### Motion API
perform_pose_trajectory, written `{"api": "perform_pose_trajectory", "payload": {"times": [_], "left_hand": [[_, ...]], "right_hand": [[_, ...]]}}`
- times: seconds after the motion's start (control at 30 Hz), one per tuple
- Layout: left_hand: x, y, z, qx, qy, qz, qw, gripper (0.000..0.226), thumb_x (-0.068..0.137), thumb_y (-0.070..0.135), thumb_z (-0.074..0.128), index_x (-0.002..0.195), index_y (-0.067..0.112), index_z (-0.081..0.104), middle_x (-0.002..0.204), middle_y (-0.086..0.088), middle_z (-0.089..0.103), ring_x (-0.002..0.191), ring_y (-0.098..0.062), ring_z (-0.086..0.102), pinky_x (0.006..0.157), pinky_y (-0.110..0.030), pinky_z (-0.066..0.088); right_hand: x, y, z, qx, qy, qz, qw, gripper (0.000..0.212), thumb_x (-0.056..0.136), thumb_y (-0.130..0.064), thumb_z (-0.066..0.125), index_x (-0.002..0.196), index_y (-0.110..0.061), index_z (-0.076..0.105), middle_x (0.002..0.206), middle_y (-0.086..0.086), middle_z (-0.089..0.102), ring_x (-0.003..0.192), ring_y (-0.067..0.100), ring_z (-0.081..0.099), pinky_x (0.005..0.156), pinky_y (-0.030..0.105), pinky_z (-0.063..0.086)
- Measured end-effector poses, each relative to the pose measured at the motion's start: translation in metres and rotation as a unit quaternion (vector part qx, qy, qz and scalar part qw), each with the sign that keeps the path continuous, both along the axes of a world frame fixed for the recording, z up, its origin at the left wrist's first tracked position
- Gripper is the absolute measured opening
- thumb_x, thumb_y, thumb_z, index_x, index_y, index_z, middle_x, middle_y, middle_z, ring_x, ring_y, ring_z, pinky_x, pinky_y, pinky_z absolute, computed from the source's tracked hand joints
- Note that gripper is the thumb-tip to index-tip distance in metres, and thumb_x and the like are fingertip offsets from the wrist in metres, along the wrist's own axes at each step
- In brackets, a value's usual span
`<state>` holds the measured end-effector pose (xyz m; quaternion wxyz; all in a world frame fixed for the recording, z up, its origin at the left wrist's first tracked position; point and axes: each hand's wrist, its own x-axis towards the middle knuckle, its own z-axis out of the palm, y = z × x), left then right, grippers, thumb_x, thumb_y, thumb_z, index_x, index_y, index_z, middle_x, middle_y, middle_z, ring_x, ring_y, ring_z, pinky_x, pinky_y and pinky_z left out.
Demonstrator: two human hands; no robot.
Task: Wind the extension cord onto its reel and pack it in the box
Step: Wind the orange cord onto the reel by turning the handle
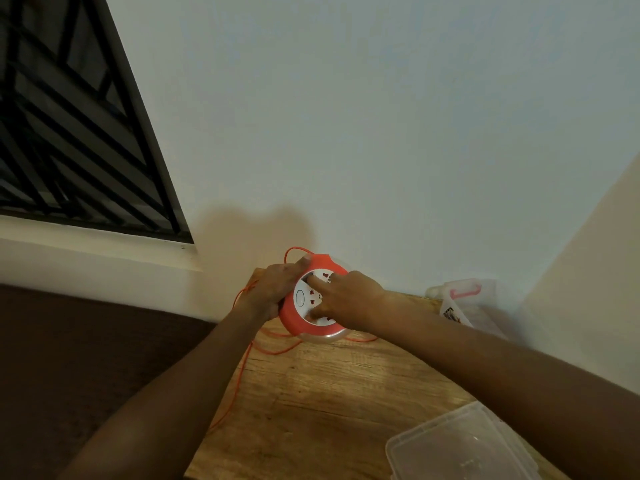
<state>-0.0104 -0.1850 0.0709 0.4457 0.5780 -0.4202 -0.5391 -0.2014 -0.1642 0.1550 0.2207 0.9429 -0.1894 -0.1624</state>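
Gripping the reel (313, 299) by its far-left orange rim, left hand (273, 292) curls round the edge, thumb on top; right hand (349, 299) lies on the reel's white socket face, index finger and thumb bent into its recesses, pinching the face; reel sits at the table's (329, 393) far end by the wall; orange cord (242, 368) trails loose left of and under the reel, down the table's edge; clear box (464, 303) right of reel; clear lid (460, 445) nearer the viewer than the reel.
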Motion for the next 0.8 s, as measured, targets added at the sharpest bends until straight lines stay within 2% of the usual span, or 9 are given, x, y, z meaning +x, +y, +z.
{"api": "perform_pose_trajectory", "payload": {"times": [0.13,0.3,0.37,0.43,0.5,0.57,0.63,0.73,0.8], "left_hand": [[0.001,0.002,-0.004,-0.009,-0.014,-0.006,1.000,0.061,0.078,0.072,0.067,0.111,0.021,0.076,0.102,-0.005,0.083,0.088,-0.030,0.081,0.068,-0.036,0.065],[-0.001,0.003,-0.002,-0.007,-0.033,-0.028,0.999,0.040,0.084,0.066,0.067,0.085,0.031,0.084,0.095,-0.006,0.083,0.081,-0.028,0.081,0.065,-0.032,0.064],[-0.001,0.003,-0.002,-0.007,-0.042,-0.039,0.998,0.042,0.083,0.068,0.067,0.084,0.029,0.083,0.094,-0.007,0.083,0.081,-0.028,0.081,0.067,-0.033,0.064],[0.000,0.003,-0.001,-0.014,-0.038,-0.046,0.998,0.051,0.079,0.069,0.068,0.093,0.023,0.082,0.098,-0.009,0.083,0.085,-0.031,0.080,0.069,-0.035,0.064],[-0.001,0.004,-0.001,-0.024,-0.019,-0.039,0.999,0.058,0.077,0.070,0.071,0.100,0.017,0.081,0.102,-0.012,0.082,0.089,-0.034,0.080,0.070,-0.037,0.065],[-0.003,0.005,0.002,-0.031,-0.003,-0.011,0.999,0.060,0.077,0.070,0.071,0.104,0.018,0.080,0.102,-0.010,0.083,0.088,-0.032,0.081,0.068,-0.037,0.066],[-0.008,0.004,0.006,-0.037,-0.004,0.013,0.999,0.056,0.074,0.072,0.070,0.101,0.024,0.080,0.097,-0.005,0.084,0.082,-0.027,0.081,0.062,-0.033,0.064],[-0.010,0.004,0.008,-0.038,-0.003,0.019,0.999,0.049,0.070,0.074,0.072,0.086,0.029,0.084,0.092,-0.006,0.084,0.077,-0.025,0.081,0.058,-0.029,0.062],[-0.011,0.005,0.005,-0.038,0.003,0.024,0.999,0.053,0.068,0.074,0.073,0.087,0.026,0.084,0.093,-0.008,0.083,0.077,-0.027,0.081,0.059,-0.030,0.063]], "right_hand": [[-0.003,-0.001,-0.003,0.014,0.021,-0.001,1.000,0.065,0.091,-0.030,0.067,0.146,-0.044,0.035,0.159,0.010,0.020,0.125,0.036,0.050,0.080,0.039,0.055],[0.005,-0.002,-0.004,0.007,0.049,0.027,0.998,0.056,0.094,-0.033,0.063,0.144,-0.045,0.041,0.148,0.013,0.037,0.118,0.037,0.055,0.077,0.040,0.056],[0.006,-0.003,-0.005,0.001,0.057,0.037,0.998,0.060,0.091,-0.034,0.067,0.144,-0.042,0.040,0.143,0.014,0.044,0.115,0.038,0.057,0.077,0.043,0.057],[0.005,-0.006,-0.007,-0.013,0.057,0.048,0.997,0.067,0.088,-0.034,0.071,0.146,-0.040,0.037,0.134,0.014,0.052,0.110,0.035,0.060,0.072,0.039,0.055],[0.004,-0.007,-0.013,-0.021,0.003,0.016,1.000,0.073,0.086,-0.034,0.072,0.147,-0.034,0.033,0.122,0.010,0.061,0.099,0.031,0.065,0.063,0.034,0.049],[0.005,-0.004,-0.019,-0.007,-0.096,-0.069,0.993,0.069,0.087,-0.042,0.064,0.147,-0.024,0.035,0.121,0.009,0.066,0.093,0.031,0.068,0.065,0.035,0.053],[0.008,0.000,-0.027,0.009,-0.171,-0.143,0.975,0.064,0.091,-0.049,0.053,0.145,-0.017,0.038,0.122,0.009,0.067,0.092,0.032,0.069,0.069,0.041,0.057],[0.008,0.003,-0.035,0.014,-0.219,-0.179,0.959,0.062,0.092,-0.054,0.044,0.141,-0.016,0.041,0.117,0.007,0.069,0.087,0.030,0.069,0.067,0.040,0.056],[0.006,0.003,-0.039,0.002,-0.224,-0.180,0.958,0.064,0.093,-0.055,0.043,0.144,-0.017,0.039,0.117,0.008,0.069,0.086,0.030,0.070,0.065,0.038,0.055]]}}
